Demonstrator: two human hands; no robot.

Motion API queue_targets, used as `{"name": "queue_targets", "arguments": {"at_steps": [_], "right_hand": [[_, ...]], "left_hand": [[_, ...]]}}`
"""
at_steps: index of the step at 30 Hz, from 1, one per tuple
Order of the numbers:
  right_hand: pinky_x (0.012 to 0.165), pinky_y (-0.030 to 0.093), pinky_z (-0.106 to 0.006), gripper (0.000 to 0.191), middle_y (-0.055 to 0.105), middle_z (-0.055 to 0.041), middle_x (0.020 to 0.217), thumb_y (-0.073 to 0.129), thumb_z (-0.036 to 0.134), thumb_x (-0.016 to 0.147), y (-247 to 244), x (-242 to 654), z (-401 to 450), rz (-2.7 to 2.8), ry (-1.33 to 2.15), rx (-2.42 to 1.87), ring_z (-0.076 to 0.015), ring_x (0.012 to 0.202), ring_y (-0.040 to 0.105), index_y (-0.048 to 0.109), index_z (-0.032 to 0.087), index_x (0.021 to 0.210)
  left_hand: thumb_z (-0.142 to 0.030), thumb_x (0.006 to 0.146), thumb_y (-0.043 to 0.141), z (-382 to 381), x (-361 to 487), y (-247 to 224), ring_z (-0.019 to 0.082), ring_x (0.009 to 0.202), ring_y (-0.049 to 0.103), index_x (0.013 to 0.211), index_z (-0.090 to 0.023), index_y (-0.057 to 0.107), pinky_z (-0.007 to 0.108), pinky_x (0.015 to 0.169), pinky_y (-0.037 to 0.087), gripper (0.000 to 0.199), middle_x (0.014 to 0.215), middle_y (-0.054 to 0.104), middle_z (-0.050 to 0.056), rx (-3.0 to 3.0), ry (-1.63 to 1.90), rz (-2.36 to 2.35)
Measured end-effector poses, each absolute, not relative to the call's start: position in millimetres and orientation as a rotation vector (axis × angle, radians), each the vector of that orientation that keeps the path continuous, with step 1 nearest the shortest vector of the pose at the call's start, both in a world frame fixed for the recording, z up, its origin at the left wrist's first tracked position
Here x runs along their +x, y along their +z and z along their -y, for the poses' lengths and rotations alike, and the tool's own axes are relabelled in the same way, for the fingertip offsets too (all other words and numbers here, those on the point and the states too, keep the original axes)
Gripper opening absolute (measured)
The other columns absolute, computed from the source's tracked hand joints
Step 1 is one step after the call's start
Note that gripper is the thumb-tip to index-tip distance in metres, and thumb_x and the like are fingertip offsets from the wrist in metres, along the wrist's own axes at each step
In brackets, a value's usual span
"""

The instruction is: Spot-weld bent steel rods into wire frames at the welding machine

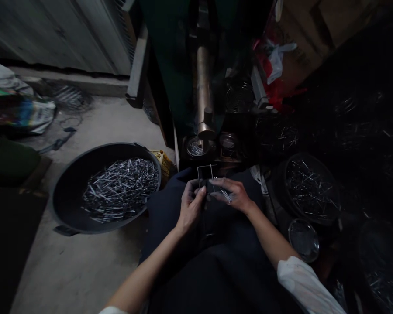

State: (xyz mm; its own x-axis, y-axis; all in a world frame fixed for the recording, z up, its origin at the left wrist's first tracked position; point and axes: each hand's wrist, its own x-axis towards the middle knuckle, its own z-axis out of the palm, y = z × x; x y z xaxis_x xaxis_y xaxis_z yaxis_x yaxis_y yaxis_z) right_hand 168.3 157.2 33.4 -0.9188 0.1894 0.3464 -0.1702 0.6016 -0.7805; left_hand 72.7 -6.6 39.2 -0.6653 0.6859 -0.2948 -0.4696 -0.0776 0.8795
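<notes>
Over my lap, my left hand (190,206) pinches a thin bent metal wire (205,166), whose squared end rises above the fingers. Beside it, my right hand (235,194) is closed around several short straight metal rods (226,196). The right fingertips are close to the bent wire; whether they also grip it I cannot tell. Dark smudges cover the fingers of both hands. Just beyond the hands stands a machine with a round metal ram (204,96) pointing down. Below the ram sits a small round dish (195,147) of metal bits.
To the left, a wide black tub (60,205) holds many metal pins, with a yellow plastic basket (163,163) behind it. A dark bucket (336,196) of similar pieces and a clear round container (303,240) are at right. A metal bar (138,69) juts out at upper left.
</notes>
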Motion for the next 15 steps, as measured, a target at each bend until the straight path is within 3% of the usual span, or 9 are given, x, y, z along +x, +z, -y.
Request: {"name": "queue_targets", "arguments": {"at_steps": [15], "right_hand": [[0.1,0.056,-0.032,0.045,0.073,-0.0071,0.122,0.075,0.027,0.089,48,137,-171,2.376,1.189,0.182,-0.0196,0.113,0.07,0.064,0.026,0.133]], "left_hand": [[-0.042,0.09,0.068,-3,54,42,0.008,0.047,0.047,0.117,-0.021,0.052,0.018,0.046,0.037,0.038,0.063,0.06,-0.005,0.284,1.987,-1.357]]}}
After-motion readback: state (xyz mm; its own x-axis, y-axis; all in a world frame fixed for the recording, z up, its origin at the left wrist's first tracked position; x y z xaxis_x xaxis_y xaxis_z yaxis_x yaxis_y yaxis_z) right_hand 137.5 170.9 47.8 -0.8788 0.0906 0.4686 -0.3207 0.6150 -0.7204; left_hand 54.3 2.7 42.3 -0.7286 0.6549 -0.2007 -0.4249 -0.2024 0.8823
